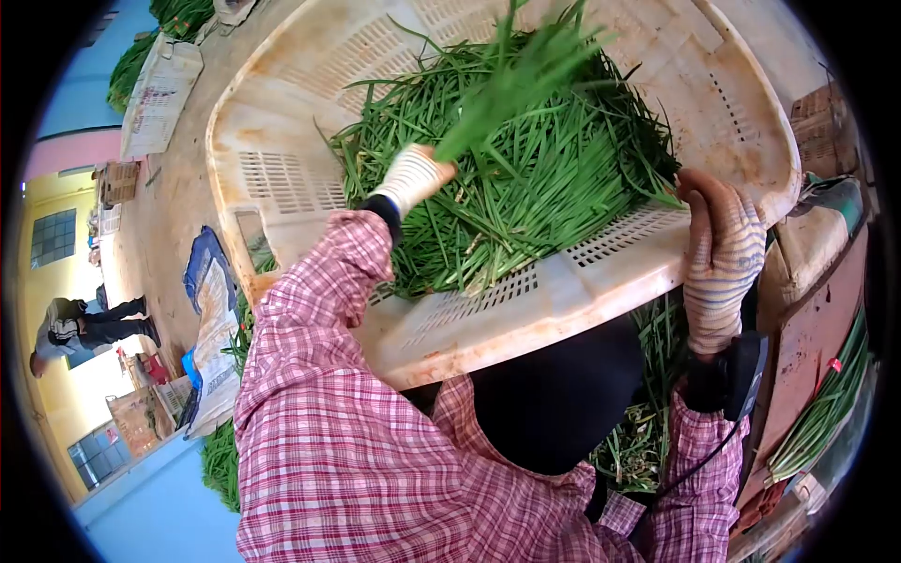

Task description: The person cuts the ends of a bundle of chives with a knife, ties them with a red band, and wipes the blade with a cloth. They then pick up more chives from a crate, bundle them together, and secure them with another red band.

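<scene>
My left hand [415,178], in a striped knit work glove, is closed on a bunch of green chives [516,89]. The bunch is raised over the basket and blurred by motion. Beneath it, a large heap of loose chives [535,188] fills the middle of a stained white plastic basket [450,361]. My right hand [721,249], gloved too, lies over the basket's near right rim. Its fingers bend inward beside the edge of the heap, and their tips are partly hidden.
More chives [648,357] lie below the basket. At the right, a tied bundle [831,394] leans by a brown board [798,366]. White sacks [160,94] and further greens stand at the left. Another person [89,324] is in the background.
</scene>
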Action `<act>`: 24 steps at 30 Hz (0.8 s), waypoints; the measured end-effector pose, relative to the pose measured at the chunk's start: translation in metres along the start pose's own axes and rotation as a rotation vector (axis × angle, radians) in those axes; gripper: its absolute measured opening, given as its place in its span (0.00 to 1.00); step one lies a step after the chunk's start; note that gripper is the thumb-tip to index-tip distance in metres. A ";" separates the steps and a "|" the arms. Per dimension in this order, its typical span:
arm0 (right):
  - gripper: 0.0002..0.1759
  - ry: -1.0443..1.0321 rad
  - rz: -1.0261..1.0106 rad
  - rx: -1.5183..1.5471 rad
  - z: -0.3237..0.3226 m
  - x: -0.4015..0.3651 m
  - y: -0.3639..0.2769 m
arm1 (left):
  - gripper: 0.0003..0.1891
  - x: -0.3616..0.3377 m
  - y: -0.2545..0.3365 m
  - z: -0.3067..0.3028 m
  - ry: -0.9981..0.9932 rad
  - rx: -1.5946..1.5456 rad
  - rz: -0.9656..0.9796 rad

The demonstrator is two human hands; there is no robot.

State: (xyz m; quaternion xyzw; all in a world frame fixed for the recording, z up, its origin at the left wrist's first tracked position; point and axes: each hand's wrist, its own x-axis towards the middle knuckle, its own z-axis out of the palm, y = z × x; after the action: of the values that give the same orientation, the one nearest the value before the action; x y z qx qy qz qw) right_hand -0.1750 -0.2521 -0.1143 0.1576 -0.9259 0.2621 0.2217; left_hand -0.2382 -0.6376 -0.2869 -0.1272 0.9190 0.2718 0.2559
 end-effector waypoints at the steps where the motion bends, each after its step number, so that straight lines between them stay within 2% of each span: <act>1: 0.09 0.000 -0.014 -0.006 0.000 0.000 0.002 | 0.22 -0.017 0.021 0.001 -0.029 0.137 -0.055; 3: 0.08 0.001 -0.019 -0.008 -0.001 -0.001 0.002 | 0.27 -0.036 0.043 0.003 -0.080 0.381 -0.090; 4: 0.08 0.003 -0.022 -0.010 -0.001 0.000 0.003 | 0.25 -0.039 0.053 0.000 -0.134 0.431 -0.134; 6: 0.08 0.015 -0.035 -0.012 -0.001 -0.001 0.004 | 0.26 -0.033 0.037 0.001 0.149 0.181 -0.065; 7: 0.08 0.017 -0.036 -0.011 -0.001 -0.002 0.003 | 0.26 -0.024 0.022 -0.006 0.220 0.105 -0.002; 8: 0.08 0.020 -0.041 -0.007 0.000 -0.002 0.004 | 0.26 -0.008 -0.004 -0.007 0.237 -0.078 0.074; 10: 0.08 0.023 -0.045 -0.005 0.000 -0.001 0.004 | 0.28 -0.019 -0.014 -0.024 0.131 -0.094 0.107; 11: 0.08 0.027 -0.040 0.000 0.000 -0.001 0.003 | 0.31 -0.031 -0.007 -0.030 0.037 0.004 0.123; 12: 0.08 0.030 -0.034 0.004 -0.001 -0.001 0.003 | 0.34 -0.026 -0.025 -0.026 -0.017 0.236 0.229; 14: 0.08 0.024 -0.033 0.002 -0.002 -0.001 0.003 | 0.35 -0.049 -0.007 -0.022 -0.085 0.609 0.205; 16: 0.08 0.027 -0.034 0.001 -0.001 0.002 0.002 | 0.32 -0.045 -0.011 -0.013 -0.024 0.462 0.049; 18: 0.08 0.023 -0.023 -0.004 -0.002 0.000 0.001 | 0.27 -0.034 -0.012 -0.029 0.071 0.223 -0.003; 19: 0.08 0.031 -0.044 0.003 -0.001 0.000 0.003 | 0.28 -0.029 -0.010 -0.036 0.314 0.183 0.080; 21: 0.07 0.039 -0.023 0.020 0.000 -0.002 0.002 | 0.27 0.007 -0.001 -0.071 0.503 0.071 0.131; 22: 0.07 0.045 -0.014 0.028 0.000 -0.002 0.001 | 0.26 0.032 -0.006 -0.090 0.516 -0.098 0.156; 23: 0.07 0.039 -0.030 0.020 -0.001 -0.001 0.001 | 0.24 0.006 0.032 -0.106 0.518 -0.263 0.070; 24: 0.07 0.034 -0.034 0.016 -0.001 -0.001 0.002 | 0.25 0.037 0.008 -0.112 0.510 -0.440 0.156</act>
State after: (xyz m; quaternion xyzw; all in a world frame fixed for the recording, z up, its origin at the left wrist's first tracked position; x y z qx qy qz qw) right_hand -0.1741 -0.2498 -0.1147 0.1708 -0.9171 0.2681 0.2405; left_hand -0.3168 -0.6982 -0.2222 -0.1724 0.8797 0.4416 -0.0369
